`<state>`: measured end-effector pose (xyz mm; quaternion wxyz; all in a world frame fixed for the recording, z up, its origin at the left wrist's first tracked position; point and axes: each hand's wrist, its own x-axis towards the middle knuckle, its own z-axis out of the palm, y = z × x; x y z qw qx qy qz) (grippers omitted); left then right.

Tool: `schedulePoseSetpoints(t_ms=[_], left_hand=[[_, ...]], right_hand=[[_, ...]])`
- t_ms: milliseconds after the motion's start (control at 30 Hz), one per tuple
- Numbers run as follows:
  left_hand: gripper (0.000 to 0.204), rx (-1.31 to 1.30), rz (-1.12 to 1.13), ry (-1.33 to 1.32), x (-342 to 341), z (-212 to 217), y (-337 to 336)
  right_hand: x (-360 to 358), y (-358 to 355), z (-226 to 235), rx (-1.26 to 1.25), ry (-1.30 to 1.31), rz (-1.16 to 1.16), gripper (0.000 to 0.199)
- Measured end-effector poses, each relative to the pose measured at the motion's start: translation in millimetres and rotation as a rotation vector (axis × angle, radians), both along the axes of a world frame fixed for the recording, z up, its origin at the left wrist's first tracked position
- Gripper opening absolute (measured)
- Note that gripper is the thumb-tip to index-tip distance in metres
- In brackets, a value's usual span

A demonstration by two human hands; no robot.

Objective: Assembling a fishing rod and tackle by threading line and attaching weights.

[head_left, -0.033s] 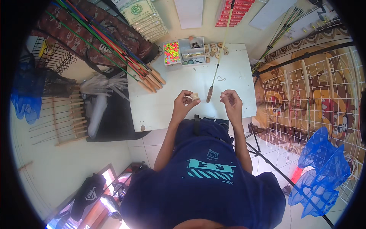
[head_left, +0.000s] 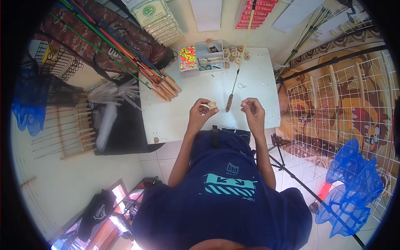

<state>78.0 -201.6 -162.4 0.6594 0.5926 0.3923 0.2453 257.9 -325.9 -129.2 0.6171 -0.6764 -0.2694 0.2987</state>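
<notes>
Head view: left hand (head_left: 201,114) clamps its fingers on a pale round wooden spool (head_left: 213,105); right hand (head_left: 253,111) pinches fingertips together, contents untellable; work seems underway, brown-handled yellow rod (head_left: 238,71) unheld.

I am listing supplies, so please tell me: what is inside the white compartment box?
Inside the box: bright pink and yellow pieces at left; a dark-labelled container and small unclear items at right. Whatever lies beneath is covered.

Looks like a fishing-tackle shop, this: multicoloured wooden-handled rods (head_left: 125,56) bundled left, blue mesh nets (head_left: 353,177) right, red packets (head_left: 255,16) against the cream wall (head_left: 228,31)!
</notes>
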Motion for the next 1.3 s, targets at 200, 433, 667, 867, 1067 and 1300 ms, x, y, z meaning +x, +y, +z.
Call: schedulePoseSetpoints(t_ms=[200,433,667,867,1067,1300], left_hand=[[0.033,0.048,0.006,0.038,-6.2,-0.1,5.0],[0.034,0.277,0.012,0.153,-14.0,-2.4,6.5],[0.034,0.320,0.027,0.225,-24.8,-9.4,10.0],[0.035,0.367,0.026,0.286,-33.2,-15.0,12.8],[0.035,0.371,0.037,0.312,-39.4,-19.4,13.9],[0.035,0.400,0.059,0.339,-48.2,-26.8,13.5]], right_hand=[[0.0,2.7,6.8,-0.027,0.002,-0.017,0.010],[11.1,2.2,9.8,-0.007,-0.037,-0.079,0.011],[31.7,-0.9,18.9,0.053,-0.064,-0.156,0.013],[56.7,-3.0,26.8,0.094,-0.083,-0.232,0.012],[93.4,-8.6,40.1,0.101,-0.175,-0.372,0.013],[150.9,-25.5,49.5,0.119,-0.322,-0.469,0.014]])
